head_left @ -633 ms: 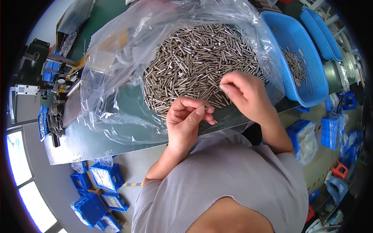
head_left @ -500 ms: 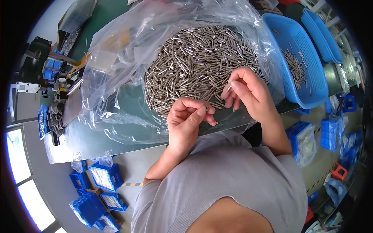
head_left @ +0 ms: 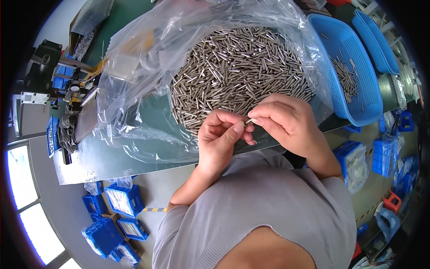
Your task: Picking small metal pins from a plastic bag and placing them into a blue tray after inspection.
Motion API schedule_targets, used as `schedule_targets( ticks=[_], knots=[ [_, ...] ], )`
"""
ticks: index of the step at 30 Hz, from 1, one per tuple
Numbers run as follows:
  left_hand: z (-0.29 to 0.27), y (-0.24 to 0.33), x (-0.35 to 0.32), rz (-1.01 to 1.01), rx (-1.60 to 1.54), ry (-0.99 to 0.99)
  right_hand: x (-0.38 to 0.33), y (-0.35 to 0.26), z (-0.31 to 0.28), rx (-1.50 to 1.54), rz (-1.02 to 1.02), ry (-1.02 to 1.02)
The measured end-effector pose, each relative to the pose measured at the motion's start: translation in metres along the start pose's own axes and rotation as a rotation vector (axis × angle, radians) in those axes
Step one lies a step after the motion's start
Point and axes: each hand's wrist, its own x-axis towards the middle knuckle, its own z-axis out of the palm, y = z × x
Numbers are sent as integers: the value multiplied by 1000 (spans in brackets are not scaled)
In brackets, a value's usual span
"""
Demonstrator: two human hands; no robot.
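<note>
In front of my body both hands meet at their fingertips. My right hand (head_left: 289,123) is closed in a pinch on a slim metal pin (head_left: 249,120). The pin's end points toward the thumb and forefinger of my left hand (head_left: 218,138), which are pressed together; what they hold is covered by the fingers. Just beyond both hands lies a broad heap of short grey metal pins (head_left: 237,71), spread on a clear plastic bag (head_left: 130,96).
A blue perforated basket (head_left: 374,110) at the right contains more pins; a second blue basket (head_left: 374,42) stands beyond it. Metal fixtures (head_left: 74,87) occupy the left side of the green table (head_left: 116,157). Blue crates (head_left: 123,199) stand on the floor.
My right hand has come down and left with the pin, bringing it to my left fingertips. Earlier the hands were apart, and a small dark round piece showed in my left pinch.
</note>
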Motion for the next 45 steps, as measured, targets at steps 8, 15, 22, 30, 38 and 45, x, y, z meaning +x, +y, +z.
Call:
schedule_targets(
  ticks=[8,15,22,30,38,45],
  knots=[
    [-1,0,-1,-31,-12,19,0,-5,4,-47,-67,-17],
    [-1,1,0,-54,-15,7,0,6,6,52,-43,3],
    [-2,1,0,-79,8,22,5,5,3,-10,-125,-48],
    [-2,1,1,-57,-68,6,-1,4,11,38,-24,3],
    [-3,1,-1,-55,-44,-9,1,4,8,-31,-202,15],
    [-5,2,0,-91,-72,-55,-3,5,9,183,-8,13]
  ],
)
